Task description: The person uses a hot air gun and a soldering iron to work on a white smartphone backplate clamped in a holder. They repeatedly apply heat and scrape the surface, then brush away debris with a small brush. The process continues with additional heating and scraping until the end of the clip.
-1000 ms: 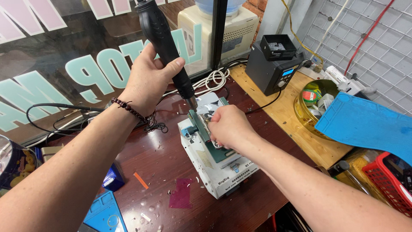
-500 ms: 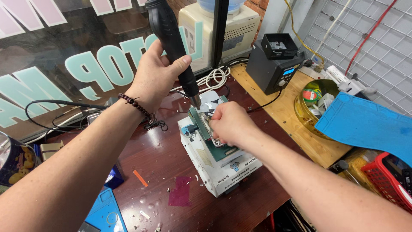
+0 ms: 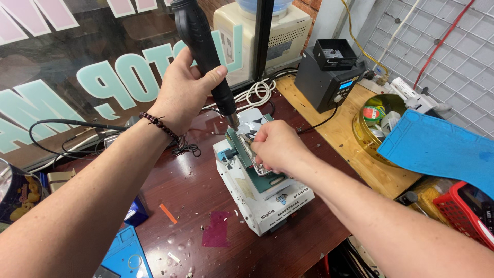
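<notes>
- Two hands are engaged: the left hand [image 3: 182, 95] is wrapped around a black hot-air tool [image 3: 206, 56], nozzle just above a phone [image 3: 256, 154] on the white heating box [image 3: 260, 188].
- The right hand [image 3: 275, 146] is closed over the phone; what its fingers pinch cannot be told.
- Fingers so near the nozzle could be burned.
- The phone could be overheated if the nozzle lingers.

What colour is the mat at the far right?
Blue, seen in the head view: the mat lies beside the red basket.

A black hot-air gun [image 3: 206, 56] stands tilted, its metal nozzle pointing down at a thin device [image 3: 256, 159] lying flat on the green-topped white heating station [image 3: 265, 198] near the wooden worktop's [image 3: 190, 190] middle.
</notes>
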The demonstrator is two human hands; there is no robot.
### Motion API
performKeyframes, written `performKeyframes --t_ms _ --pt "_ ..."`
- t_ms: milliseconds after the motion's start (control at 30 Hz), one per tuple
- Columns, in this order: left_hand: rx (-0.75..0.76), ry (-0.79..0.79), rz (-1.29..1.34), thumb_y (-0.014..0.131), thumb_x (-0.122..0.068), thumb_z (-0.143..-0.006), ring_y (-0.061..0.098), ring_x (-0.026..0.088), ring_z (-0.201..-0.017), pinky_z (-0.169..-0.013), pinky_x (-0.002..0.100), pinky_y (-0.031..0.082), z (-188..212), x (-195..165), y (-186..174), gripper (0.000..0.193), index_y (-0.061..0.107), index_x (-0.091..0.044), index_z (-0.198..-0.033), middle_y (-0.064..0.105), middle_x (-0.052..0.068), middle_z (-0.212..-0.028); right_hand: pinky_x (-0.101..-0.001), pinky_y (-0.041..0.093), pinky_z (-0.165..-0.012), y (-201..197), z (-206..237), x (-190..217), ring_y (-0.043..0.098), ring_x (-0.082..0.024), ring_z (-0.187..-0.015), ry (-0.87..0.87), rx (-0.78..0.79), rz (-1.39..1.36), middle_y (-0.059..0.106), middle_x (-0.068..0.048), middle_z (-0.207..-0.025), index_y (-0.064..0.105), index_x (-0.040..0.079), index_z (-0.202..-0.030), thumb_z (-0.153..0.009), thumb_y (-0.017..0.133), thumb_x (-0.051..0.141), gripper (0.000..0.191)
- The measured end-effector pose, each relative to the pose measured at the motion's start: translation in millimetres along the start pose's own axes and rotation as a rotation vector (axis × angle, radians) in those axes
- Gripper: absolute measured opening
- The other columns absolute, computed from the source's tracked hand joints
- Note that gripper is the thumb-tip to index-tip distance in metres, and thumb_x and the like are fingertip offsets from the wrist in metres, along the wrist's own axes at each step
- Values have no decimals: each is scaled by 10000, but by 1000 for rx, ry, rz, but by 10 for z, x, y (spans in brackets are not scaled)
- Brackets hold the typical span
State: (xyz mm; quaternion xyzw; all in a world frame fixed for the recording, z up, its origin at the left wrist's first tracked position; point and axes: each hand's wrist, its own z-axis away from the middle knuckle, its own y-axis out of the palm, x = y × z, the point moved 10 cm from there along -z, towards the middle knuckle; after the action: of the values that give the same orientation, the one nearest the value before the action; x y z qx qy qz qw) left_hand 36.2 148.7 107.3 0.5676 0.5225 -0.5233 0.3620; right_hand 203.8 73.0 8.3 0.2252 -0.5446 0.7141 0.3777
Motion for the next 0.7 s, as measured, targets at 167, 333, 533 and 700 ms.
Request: performKeyframes --t_ms 167,333,533,700 --pt "-12 -6 -33 668 -186 -964 760 147 -979 -842 320 675 22 -15 8 485 462 -69 -1387 749 105 -1102 -288 534 -470 -62 70 130 687 -149 -481 -107 -121 76 736 -123 -647 688 10 -808 -900 649 93 130" --pt "-8 -32 -9 672 -178 -951 748 163 -934 -796 333 664 43 -27 44 485 474 -69 -1381 755 111 -1089 -299 444 -393 25 -16 -75 562 -110 -451 37 14 -102 686 -88 -664 665 22 -883 -918 652 88 76" --pt "1 -2 -16 671 -163 -963 735 158 -948 -801 332 643 61 -44 11 478 472 -70 -1388 753 105 -1086 -269 297 -376 -115 -221 -361 437 -96 -455 190 147 -372 584 -35 -641 631 52 -873 -905 653 114 73" --pt "18 11 35 658 -142 -959 737 161 -987 -852 343 658 142 -67 -187 464 475 -59 -1378 729 95 -1122 -263 389 -405 -196 -150 -263 523 -83 -496 53 61 -450 680 -51 -719 647 24 -934 -895 685 99 93"
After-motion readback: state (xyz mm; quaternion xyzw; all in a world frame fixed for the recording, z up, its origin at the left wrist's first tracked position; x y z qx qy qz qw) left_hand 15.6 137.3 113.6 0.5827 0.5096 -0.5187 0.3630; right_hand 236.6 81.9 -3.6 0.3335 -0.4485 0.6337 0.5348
